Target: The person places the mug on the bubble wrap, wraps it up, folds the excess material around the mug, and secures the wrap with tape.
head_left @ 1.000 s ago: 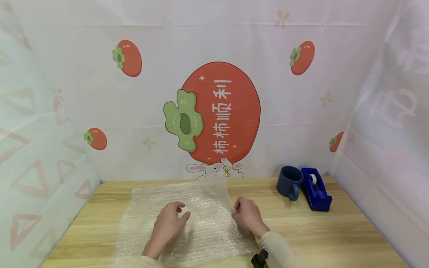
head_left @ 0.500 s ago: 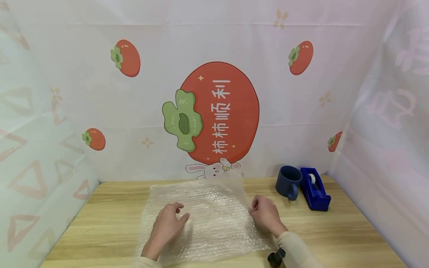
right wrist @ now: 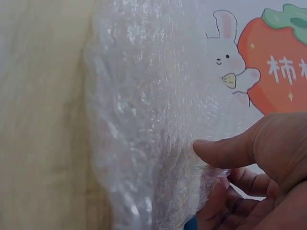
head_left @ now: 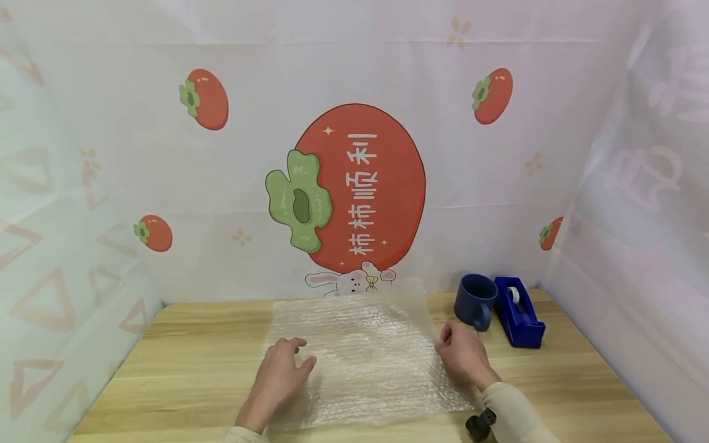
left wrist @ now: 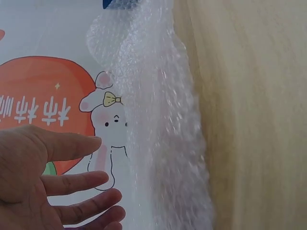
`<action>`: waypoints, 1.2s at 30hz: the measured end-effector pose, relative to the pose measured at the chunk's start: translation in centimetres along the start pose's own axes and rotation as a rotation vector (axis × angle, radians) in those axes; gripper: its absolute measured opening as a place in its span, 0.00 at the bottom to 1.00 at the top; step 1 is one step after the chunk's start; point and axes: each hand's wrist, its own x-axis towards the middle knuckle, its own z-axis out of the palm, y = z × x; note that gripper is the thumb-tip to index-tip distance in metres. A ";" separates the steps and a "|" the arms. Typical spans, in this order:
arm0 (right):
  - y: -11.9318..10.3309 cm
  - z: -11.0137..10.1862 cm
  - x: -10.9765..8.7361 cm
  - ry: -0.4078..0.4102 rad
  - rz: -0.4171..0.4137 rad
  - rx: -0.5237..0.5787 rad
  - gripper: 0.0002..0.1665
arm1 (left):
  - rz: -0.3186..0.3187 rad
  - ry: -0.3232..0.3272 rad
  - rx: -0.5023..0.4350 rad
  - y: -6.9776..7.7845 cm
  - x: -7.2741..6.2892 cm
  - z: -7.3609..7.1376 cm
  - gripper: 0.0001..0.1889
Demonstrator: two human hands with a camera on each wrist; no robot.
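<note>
A sheet of clear bubble wrap (head_left: 365,363) lies spread over the wooden table, its far edge reaching up against the backdrop. My right hand (head_left: 466,355) pinches its right edge; in the right wrist view the thumb (right wrist: 223,151) presses on top with fingers curled underneath. My left hand (head_left: 279,375) hovers over the sheet's left part, fingers relaxed and spread, holding nothing. The left wrist view shows this hand (left wrist: 62,177) apart from the bubble wrap (left wrist: 163,124).
A dark blue mug (head_left: 475,301) stands at the back right, just beyond my right hand. Beside it is a blue tape dispenser (head_left: 519,312) with a roll of tape. The wooden table (head_left: 183,363) meets a printed backdrop (head_left: 249,111) behind and at both sides.
My right hand has moved to the right, drawing the bubble wrap along with it across the table. My left hand has stayed nearly in place.
</note>
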 end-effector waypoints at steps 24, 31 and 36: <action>2.9 -2.3 0.5 -0.031 0.114 -0.080 0.16 | 0.123 -0.050 0.036 0.7 -0.5 0.6 0.21; 2.2 -3.2 -0.3 0.047 0.064 -0.109 0.16 | 0.132 -0.088 0.045 0.6 -0.6 0.9 0.23; 2.0 -4.2 -0.7 0.172 0.033 -0.089 0.10 | 0.157 -0.120 0.079 0.7 -0.7 1.1 0.26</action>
